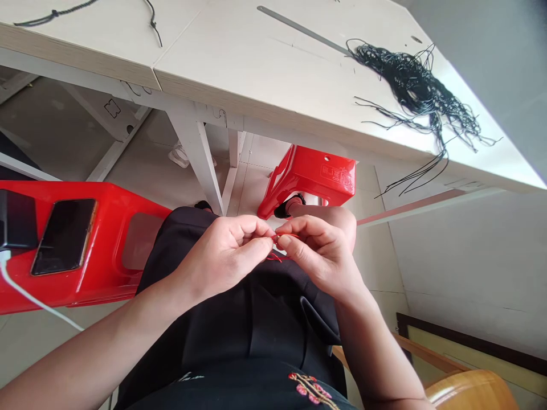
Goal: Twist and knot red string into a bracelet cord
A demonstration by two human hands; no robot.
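Observation:
Above my lap, my left hand [233, 250] and my right hand [320, 250] meet fingertip to fingertip. Both pinch a thin red cord [277, 258], whose loose ends hang just below the fingertips. Something small and pale shows between the thumbs, too tiny to make out. The fingers hide most of the cord. On the table at the upper right lies a tangled bundle of black cords [410, 80], some strands hanging over the edge. Beside it is a thin metal ruler [303, 29].
The white table [256, 74] runs across the top, with a black cord [55, 13] at its far left. A red stool [106, 228] on the left carries a phone [64, 236] and a dark box [17, 219] with a white cable. Another red stool [325, 171] stands under the table.

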